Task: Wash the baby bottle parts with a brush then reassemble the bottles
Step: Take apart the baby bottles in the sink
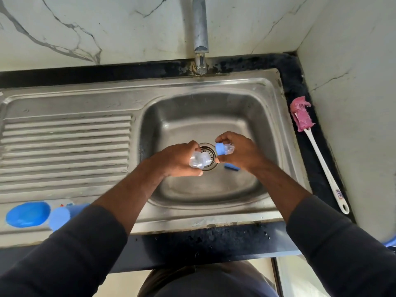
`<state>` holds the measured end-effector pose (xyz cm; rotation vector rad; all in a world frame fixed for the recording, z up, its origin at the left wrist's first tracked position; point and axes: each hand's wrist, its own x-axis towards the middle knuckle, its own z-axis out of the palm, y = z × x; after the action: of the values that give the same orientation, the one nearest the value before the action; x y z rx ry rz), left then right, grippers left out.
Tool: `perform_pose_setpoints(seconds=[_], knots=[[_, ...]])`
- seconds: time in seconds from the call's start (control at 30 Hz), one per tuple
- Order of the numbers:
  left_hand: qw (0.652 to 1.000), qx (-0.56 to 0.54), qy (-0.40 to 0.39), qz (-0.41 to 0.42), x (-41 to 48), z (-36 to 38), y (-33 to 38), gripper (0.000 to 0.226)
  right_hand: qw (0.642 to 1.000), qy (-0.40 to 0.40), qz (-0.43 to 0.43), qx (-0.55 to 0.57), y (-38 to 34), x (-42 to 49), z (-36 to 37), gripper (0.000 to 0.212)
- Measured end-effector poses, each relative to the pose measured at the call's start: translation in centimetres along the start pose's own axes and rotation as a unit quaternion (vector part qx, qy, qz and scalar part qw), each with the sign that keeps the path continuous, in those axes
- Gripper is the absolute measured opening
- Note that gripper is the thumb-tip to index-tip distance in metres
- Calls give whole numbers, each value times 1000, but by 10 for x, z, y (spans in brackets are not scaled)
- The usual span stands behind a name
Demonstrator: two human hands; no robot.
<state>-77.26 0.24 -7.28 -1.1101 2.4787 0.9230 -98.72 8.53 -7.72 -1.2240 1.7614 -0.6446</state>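
Observation:
Over the sink basin, my left hand grips a clear baby bottle just above the drain. My right hand pinches a blue collar ring with a clear nipple, held a short gap to the right of the bottle. A blue part lies on the basin floor under my right wrist. The pink sponge bottle brush with its white handle lies on the black counter at the right.
A tap stands at the back above the basin. The ribbed drainboard fills the left. On its front left lie a blue lid and a blue cap. A marble wall rises at the right.

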Motion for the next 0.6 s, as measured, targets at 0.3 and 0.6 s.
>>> perform_pose_setpoints(seconds=[0.3, 0.6], knots=[[966, 242, -89, 16, 40, 38, -48, 69, 977, -20, 25, -212, 27, 8, 9, 50], [955, 255, -149, 30, 52, 61, -70, 81, 984, -32, 62, -166, 40, -1, 15, 49]])
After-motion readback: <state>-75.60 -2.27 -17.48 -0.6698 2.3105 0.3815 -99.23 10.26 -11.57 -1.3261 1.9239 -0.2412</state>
